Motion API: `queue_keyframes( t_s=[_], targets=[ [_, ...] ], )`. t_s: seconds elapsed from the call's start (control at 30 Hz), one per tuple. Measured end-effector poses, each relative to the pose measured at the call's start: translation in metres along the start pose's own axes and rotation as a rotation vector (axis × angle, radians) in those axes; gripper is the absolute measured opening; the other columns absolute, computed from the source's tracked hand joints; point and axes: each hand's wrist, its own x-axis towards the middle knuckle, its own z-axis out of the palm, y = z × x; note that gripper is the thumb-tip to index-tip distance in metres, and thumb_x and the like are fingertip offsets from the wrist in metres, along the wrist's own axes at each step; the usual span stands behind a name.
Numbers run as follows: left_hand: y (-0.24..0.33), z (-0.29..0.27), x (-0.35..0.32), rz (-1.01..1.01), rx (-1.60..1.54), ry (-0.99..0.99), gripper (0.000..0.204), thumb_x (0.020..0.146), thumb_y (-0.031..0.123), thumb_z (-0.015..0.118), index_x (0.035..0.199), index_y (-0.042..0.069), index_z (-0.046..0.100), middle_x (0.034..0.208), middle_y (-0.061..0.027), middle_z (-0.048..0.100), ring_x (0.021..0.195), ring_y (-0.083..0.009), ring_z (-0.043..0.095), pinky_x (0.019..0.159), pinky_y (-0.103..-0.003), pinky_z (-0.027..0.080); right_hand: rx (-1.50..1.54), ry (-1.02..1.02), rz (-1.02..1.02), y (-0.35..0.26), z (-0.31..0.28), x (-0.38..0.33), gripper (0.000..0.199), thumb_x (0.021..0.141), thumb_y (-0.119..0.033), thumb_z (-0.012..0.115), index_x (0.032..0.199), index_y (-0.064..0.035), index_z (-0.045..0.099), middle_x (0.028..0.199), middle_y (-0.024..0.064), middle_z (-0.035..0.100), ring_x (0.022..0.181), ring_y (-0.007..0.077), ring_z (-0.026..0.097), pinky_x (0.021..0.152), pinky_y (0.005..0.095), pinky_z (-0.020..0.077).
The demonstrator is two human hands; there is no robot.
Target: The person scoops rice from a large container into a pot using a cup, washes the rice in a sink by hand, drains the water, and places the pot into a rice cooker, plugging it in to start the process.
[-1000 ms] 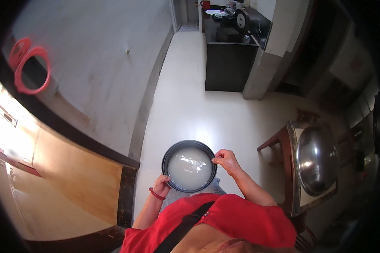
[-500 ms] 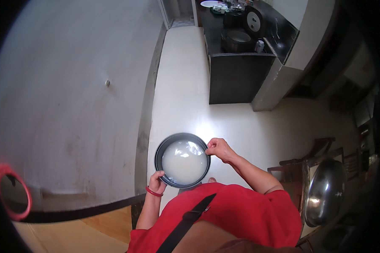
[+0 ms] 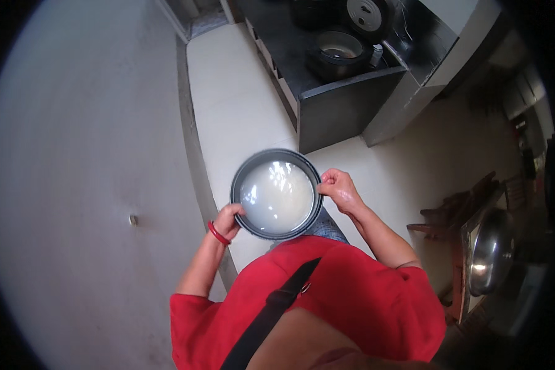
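Because this dark pot is wide and carries much cloudy liquid, I hold it from two opposite sides, which I think shares the weight and makes tilting less likely. It is in the air before my red shirt, quite near to my body, above the pale floor. My left hand, the one with the red bracelet at its wrist, is closed at the lower left of the rim, with the thumb laid over the edge; where its other fingers go under the wall, I cannot tell. My right hand has a narrow pinch on the rim at the other side, perhaps so that the fingertips remain out of the liquid. Ahead, on the black bench, an open cooker stands near the end, its lid raised upright, probably by a hinge behind. Just beside it is a small pale container. Well apart at my right, a shiny metal bowl rests on a smaller wooden bench.
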Motion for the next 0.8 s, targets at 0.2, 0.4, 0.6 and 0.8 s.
queue_keyframes(
  t_s=[0.2,0.4,0.6,0.8],
  targets=[
    [0.144,0.070,0.103,-0.038,0.720,-0.018,0.011,0.066,0.008,0.048,0.059,0.002,0.054,0.054,-0.0038,0.051,0.047,-0.0131,0.051,0.042,-0.027,0.042,0.125,0.191,-0.005,-0.041,-0.021,0.104,0.013,0.065,0.003,0.061,0.074,-0.0005,0.052,0.064,-0.0006,0.051,0.055,0.0056,0.046,0.050,0.0190,0.0377],
    [0.236,0.126,0.213,-0.001,0.879,-0.089,0.017,0.067,0.008,0.048,0.082,0.001,0.052,0.059,-0.0031,0.048,0.044,-0.0119,0.044,0.037,-0.024,0.035,0.210,0.329,-0.042,-0.088,-0.059,0.197,0.014,0.064,0.004,0.060,0.075,-0.0011,0.052,0.063,-0.0021,0.049,0.055,0.0045,0.044,0.049,0.0188,0.0357],
    [0.311,0.201,0.312,0.060,0.949,-0.184,0.028,0.066,0.004,0.048,0.093,0.000,0.049,0.059,-0.0038,0.047,0.041,-0.0110,0.041,0.033,-0.023,0.030,0.241,0.504,-0.063,-0.133,-0.104,0.275,0.015,0.066,0.005,0.060,0.076,-0.0021,0.052,0.064,-0.0029,0.050,0.055,0.0036,0.045,0.052,0.0173,0.0362],
    [0.373,0.300,0.431,0.073,1.067,-0.360,0.016,0.067,-0.001,0.047,0.082,0.001,0.052,0.053,-0.0033,0.044,0.040,-0.0116,0.038,0.035,-0.024,0.028,0.218,0.812,-0.114,-0.159,-0.155,0.343,0.014,0.065,0.001,0.061,0.077,0.0006,0.054,0.064,-0.0022,0.051,0.055,0.0040,0.044,0.050,0.0184,0.0352]
  ],
)
